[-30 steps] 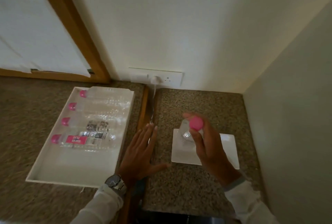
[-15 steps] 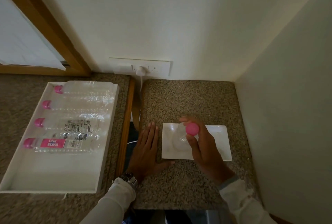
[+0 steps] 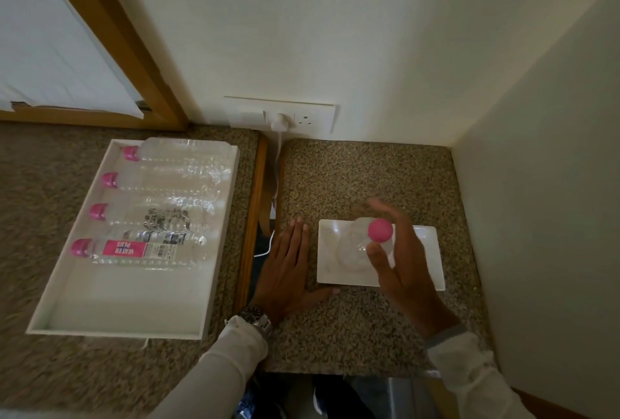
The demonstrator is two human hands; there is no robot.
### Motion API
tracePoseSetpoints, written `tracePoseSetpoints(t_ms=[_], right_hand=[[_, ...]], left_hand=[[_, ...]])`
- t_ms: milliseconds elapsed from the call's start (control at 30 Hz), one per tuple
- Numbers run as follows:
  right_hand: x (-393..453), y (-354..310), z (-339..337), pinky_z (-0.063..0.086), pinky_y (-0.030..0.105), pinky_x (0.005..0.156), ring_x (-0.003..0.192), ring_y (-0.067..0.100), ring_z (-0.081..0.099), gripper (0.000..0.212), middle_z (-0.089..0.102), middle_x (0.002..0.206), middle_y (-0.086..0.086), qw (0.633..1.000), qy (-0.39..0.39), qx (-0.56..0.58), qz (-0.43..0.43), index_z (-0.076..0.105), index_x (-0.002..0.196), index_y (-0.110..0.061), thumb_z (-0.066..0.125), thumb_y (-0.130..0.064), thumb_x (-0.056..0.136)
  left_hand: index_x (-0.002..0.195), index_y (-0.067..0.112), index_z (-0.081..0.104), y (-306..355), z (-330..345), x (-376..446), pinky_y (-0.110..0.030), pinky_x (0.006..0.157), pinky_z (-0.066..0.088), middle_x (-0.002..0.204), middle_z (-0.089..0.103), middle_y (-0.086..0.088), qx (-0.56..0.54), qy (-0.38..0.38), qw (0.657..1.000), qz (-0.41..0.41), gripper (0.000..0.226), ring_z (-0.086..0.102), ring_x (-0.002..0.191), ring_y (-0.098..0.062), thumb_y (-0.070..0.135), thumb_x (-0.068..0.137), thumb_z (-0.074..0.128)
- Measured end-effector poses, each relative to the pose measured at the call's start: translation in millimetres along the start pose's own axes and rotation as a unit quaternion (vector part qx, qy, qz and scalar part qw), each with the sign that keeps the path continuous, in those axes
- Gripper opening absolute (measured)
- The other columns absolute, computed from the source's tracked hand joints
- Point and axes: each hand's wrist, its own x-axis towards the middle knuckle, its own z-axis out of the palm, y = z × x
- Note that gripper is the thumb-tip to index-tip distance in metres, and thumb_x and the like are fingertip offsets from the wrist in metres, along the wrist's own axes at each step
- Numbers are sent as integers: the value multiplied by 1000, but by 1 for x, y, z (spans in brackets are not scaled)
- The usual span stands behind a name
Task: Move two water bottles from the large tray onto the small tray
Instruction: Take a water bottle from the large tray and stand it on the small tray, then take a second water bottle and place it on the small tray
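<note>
The right hand [image 3: 399, 261] has an upright water bottle [image 3: 364, 247] standing on the small tray [image 3: 426, 250], fingers [image 3: 377, 256] loosely curled around its neck under the pink cap, probably steadying it; the left hand [image 3: 288, 271] lies flat and empty on the desk [image 3: 352, 177], seemingly bracing; four bottles [image 3: 161, 214] lie side by side in the large tray [image 3: 134, 311], caps left, easy pickings for the second.

The right hand [image 3: 401, 261] is smeared with motion, so I cannot tell whether its fingers [image 3: 379, 256] touch the upright bottle [image 3: 360, 245] or stand just off it. The hand covers part of the small tray [image 3: 335, 271]. On the large tray [image 3: 67, 301], only the nearest bottle's label [image 3: 125, 248] reads; the others are too small. Both sleeves run off the bottom edge.
</note>
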Motion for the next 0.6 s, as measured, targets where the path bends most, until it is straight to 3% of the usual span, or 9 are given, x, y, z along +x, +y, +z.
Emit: tracePoseSetpoints(t_ms=[67, 167, 267, 367, 467, 600], right_hand=[[-4, -14, -9, 41, 33, 115, 138, 20, 51, 81, 53, 146, 10, 998, 59, -27, -19, 44, 142, -2, 39, -69, 96], [-9, -40, -16, 44, 41, 109, 131, 30, 54, 71, 53, 141, 10, 982, 144, -79, -93, 46, 136, -2, 40, -62, 99], [-12, -67, -8, 44, 32, 102, 122, 21, 55, 57, 51, 130, 4, 969, 172, -91, -150, 53, 123, 0, 45, -51, 101], [-12, -92, 24, 46, 29, 99, 119, 11, 54, 35, 50, 127, -1, 971, 150, -75, -170, 53, 118, -4, 52, -35, 101], [-6, -112, 64, 41, 20, 106, 124, 2, 50, 28, 54, 125, 3, 974, 113, -81, -177, 53, 123, -7, 58, -18, 98], [8, -132, 115, 37, 18, 108, 122, 15, 53, 29, 59, 126, 14, 983, 23, -106, -146, 57, 127, -3, 54, -7, 98]], left_hand=[[154, -4, 18, 0, -7, -4, -56, 123, 27, 165, 15, -23, -3, 13, 1000, -5, 130, 13, 155, -36, 93, 71, 45], [155, -2, 16, 1, -23, -12, -54, 125, 26, 166, 14, -21, -4, 34, 999, -1, 130, 10, 156, -33, 94, 72, 41], [155, -2, 17, -3, -40, -22, -53, 125, 26, 167, 15, -20, 6, 58, 998, 8, 128, 9, 156, -31, 94, 73, 40], [156, 0, 15, -18, -61, -40, -53, 125, 24, 167, 13, -19, 20, 88, 996, 4, 125, 6, 157, -29, 92, 75, 40], [157, 3, 15, -42, -84, -65, -57, 124, 22, 168, 13, -17, 47, 117, 992, -10, 120, 6, 157, -29, 91, 78, 37], [158, 7, 9, -85, -112, -107, -61, 124, 17, 169, 6, -17, 80, 141, 984, -72, 121, 4, 157, -30, 93, 76, 35]])
